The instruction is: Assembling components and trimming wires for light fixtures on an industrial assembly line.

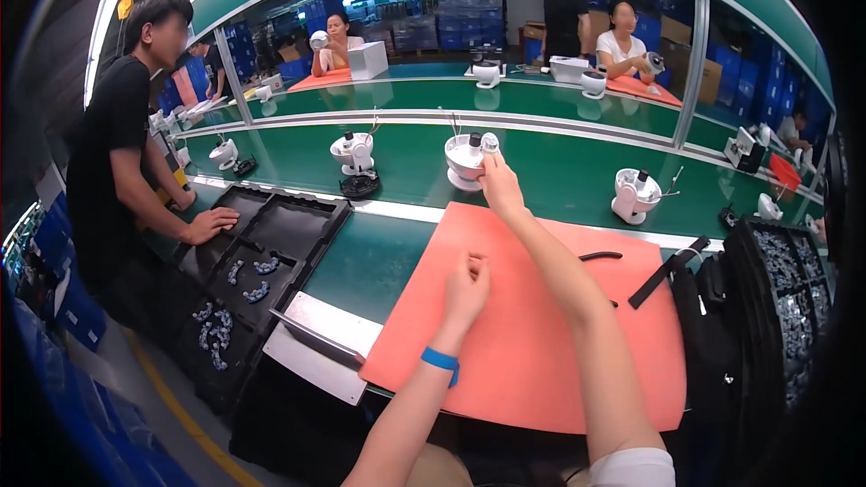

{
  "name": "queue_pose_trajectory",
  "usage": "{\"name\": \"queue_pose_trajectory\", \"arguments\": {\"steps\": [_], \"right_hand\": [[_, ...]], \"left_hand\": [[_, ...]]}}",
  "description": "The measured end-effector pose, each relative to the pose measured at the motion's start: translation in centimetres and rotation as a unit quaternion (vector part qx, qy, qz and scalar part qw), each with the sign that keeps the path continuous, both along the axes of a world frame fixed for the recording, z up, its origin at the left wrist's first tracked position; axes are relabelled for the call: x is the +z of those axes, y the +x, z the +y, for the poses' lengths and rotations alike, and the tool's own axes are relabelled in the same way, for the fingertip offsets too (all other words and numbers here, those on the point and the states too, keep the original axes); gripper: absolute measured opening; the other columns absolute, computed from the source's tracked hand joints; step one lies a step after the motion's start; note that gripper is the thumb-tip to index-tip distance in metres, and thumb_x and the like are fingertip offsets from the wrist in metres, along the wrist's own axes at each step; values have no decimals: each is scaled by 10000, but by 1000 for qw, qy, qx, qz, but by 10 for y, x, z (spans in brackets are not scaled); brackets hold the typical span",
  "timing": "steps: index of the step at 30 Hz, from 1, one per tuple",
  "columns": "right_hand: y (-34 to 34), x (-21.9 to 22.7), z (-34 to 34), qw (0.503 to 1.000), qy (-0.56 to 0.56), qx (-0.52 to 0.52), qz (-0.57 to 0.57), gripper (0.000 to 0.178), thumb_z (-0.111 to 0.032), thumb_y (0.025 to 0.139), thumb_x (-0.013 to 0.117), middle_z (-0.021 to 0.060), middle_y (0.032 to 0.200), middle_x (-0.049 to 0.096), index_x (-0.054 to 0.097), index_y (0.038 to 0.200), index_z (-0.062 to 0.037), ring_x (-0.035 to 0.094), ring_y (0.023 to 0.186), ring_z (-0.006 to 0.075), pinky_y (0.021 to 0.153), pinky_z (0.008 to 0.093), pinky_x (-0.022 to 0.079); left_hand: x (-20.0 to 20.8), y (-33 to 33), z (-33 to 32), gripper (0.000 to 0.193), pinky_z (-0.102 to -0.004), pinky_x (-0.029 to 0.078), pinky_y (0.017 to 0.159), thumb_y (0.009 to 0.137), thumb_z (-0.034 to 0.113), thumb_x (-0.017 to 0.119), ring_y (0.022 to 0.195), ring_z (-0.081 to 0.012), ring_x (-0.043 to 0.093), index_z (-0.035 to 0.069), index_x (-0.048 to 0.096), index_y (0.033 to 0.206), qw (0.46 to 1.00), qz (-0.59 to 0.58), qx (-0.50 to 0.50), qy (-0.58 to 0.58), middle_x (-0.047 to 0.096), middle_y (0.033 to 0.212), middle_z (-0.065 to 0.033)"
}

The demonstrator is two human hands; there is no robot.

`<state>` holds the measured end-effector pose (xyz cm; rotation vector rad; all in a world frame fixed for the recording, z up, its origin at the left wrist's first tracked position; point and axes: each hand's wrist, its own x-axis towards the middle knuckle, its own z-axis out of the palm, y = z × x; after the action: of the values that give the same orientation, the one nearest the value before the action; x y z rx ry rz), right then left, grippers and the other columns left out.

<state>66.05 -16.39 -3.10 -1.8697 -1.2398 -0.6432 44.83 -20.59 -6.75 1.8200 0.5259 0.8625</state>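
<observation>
My right hand (501, 185) reaches over the far edge of the mat to the green conveyor, its fingers closed on the side of a white bowl-shaped appliance housing (463, 160). This housing has a round white base, a black cylinder in its bowl and thin wires rising from it. Where exactly the fingertips grip is partly hidden. Nearer to me, above the salmon-coloured mat (532, 325), my left hand (467, 287) has its fingers curled in, with nothing visible in them. A blue band circles the left wrist.
Similar housings (352, 153) stand along the conveyor (541, 176). Pliers with a black handle (603, 256) lie on the mat. Black trays (298, 252) with small parts are at left, stacked trays (785, 289) at right. A co-worker (126, 144) leans on the left tray.
</observation>
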Motion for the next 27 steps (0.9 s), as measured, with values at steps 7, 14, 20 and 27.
{"name": "queue_pose_trajectory", "arguments": {"steps": [7, 14, 20, 27], "right_hand": [[-62, 34, -133, 994, -33, 100, -9, 217, -28, 788, 643, 123, 954, 546, 514, 963, -24, 614, 817, 291, 667, 365, 507], [-147, 26, -244, 984, -115, 138, -15, 217, -23, 764, 634, 120, 916, 537, 515, 945, -41, 587, 797, 306, 650, 377, 494], [-166, 34, -269, 969, -119, 195, 98, 263, -20, 772, 636, 133, 1013, 528, 513, 1003, -42, 609, 792, 249, 685, 341, 514], [-52, 23, -267, 989, -108, 51, 90, 482, -329, 875, 594, 169, 1365, 403, 492, 1239, -28, 443, 1232, 337, 987, 428, 395]], "left_hand": [[13, 0, 13, 134, -211, 377, 539, 945, 127, 482, 586, -63, 434, 43, 469, 842, 955, -239, 173, -27, 478, 686, 9], [24, -20, 23, 207, -210, 305, 486, 946, 147, 462, 547, -40, 383, 48, 482, 764, 939, -273, 98, -183, 432, 609, 29], [12, -20, 21, 382, -270, 426, 596, 957, 354, 433, 653, -110, 539, 17, 609, 991, 990, 37, -36, -129, 597, 745, -44], [12, -23, 15, 363, -283, 458, 817, 981, 296, 401, 931, -123, 571, 5, 565, 1123, 922, -13, -242, -301, 616, 1065, -81]]}}
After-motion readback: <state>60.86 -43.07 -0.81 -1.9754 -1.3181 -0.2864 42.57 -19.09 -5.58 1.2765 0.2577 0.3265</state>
